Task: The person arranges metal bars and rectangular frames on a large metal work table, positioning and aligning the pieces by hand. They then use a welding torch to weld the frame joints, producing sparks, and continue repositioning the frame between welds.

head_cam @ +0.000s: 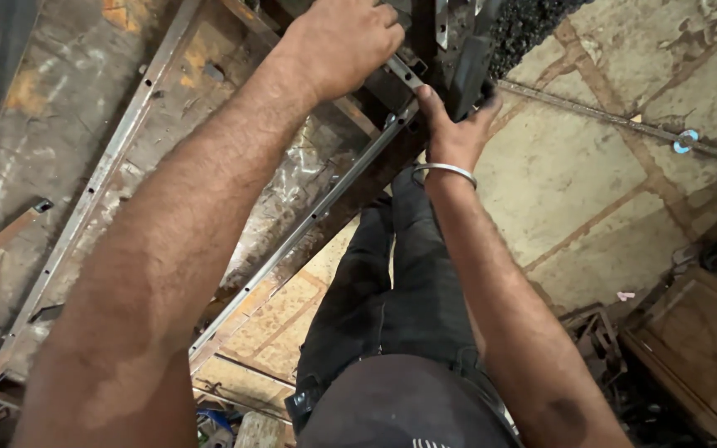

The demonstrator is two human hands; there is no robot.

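Note:
I look down along both arms at a long metal frame point(292, 236) of drilled angle bars lying on a worn workbench point(68, 99). My left hand point(343, 41) is closed over a dark metal part point(404, 75) at the frame's far corner. My right hand point(451, 124), with a steel bangle on the wrist, grips a dark upright metal piece point(468, 70) next to that corner. What sits between the two hands is partly hidden by the fingers.
Below me are my dark trousers and a stone-tiled floor point(574, 174). A thin rod point(616, 120) lies across the floor at upper right. A wooden box point(703, 348) and metal scraps stand at lower right. Another angle bar point(93, 187) runs along the bench's left side.

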